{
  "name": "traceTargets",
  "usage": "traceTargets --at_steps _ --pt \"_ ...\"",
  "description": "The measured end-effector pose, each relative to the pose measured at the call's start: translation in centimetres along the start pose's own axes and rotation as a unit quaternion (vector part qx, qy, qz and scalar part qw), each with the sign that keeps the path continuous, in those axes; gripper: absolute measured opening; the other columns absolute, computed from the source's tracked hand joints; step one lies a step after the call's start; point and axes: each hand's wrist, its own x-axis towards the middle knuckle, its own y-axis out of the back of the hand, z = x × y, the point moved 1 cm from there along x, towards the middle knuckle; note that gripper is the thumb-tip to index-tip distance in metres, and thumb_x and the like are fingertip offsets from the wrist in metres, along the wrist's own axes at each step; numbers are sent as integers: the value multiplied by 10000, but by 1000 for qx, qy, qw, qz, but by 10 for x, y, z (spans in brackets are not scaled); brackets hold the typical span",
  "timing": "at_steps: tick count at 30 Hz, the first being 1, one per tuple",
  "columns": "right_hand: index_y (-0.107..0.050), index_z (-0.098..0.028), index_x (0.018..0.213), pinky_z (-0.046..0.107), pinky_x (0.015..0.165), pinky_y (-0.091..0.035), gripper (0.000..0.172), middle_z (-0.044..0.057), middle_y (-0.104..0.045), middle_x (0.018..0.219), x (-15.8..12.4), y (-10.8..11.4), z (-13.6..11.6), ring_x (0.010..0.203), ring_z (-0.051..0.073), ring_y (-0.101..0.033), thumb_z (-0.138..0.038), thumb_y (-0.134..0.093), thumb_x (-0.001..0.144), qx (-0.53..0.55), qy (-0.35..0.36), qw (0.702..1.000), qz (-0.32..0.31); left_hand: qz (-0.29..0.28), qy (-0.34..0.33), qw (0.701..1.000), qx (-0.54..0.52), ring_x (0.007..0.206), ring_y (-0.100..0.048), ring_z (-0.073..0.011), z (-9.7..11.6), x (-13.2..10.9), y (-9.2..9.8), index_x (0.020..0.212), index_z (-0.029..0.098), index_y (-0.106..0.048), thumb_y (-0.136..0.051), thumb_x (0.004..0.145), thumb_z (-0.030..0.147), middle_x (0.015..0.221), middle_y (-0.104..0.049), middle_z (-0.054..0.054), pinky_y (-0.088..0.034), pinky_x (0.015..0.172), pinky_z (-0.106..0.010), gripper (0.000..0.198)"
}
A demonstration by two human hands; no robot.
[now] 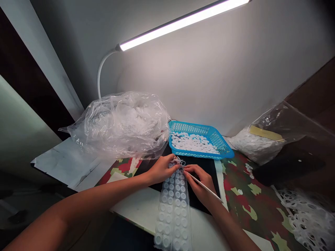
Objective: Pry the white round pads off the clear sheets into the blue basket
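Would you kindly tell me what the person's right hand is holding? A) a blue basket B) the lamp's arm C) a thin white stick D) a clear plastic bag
C: the right hand grips a thin white stick that runs out past the fingers, while the blue basket and clear plastic bag sit farther back, untouched by it.

A long white lamp (183,24) on a curved neck shines across a plain pale wall (209,80). Below it stands a table (251,205) under camouflage cloth, with dark wood panelling (311,83) off to the right.
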Motion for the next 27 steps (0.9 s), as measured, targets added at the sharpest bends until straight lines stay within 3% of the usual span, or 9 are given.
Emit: traceTargets --at_steps 5,10,19,27 --pt "-612 -204 819 308 740 -506 115 64 -613 908 3 -1 -3 840 193 -612 -243 -520 876 -12 14 1000 13 13 3 1000 -11 635 -523 -109 8 -2 1 801 164 -547 -501 855 365 702 -586 18 -376 581 -219 213" --pt "-613 -206 833 293 723 -498 119 57 -595 893 2 -3 -4 819 184 -604 -232 -507 881 -19 14 1000 8 27 -8 998 -59 746 -599 -135 15 -4 1 853 159 -543 -490 873 364 810 -641 -21 -423 653 -232 212" --pt "-588 -206 808 281 731 -470 128 36 -574 862 1 -4 -8 790 166 -590 -216 -491 889 -31 7 999 2 39 -21 994 -101 801 -644 -155 20 -6 2 844 168 -511 -504 875 355 819 -660 -32 -440 644 -227 189" --pt "-602 -205 876 307 814 -462 88 55 -604 968 -3 -6 -5 918 190 -588 -200 -514 877 -32 21 999 -10 34 -28 999 -8 723 -577 -128 10 -3 1 844 188 -468 -441 896 311 787 -608 1 -409 658 -241 137"
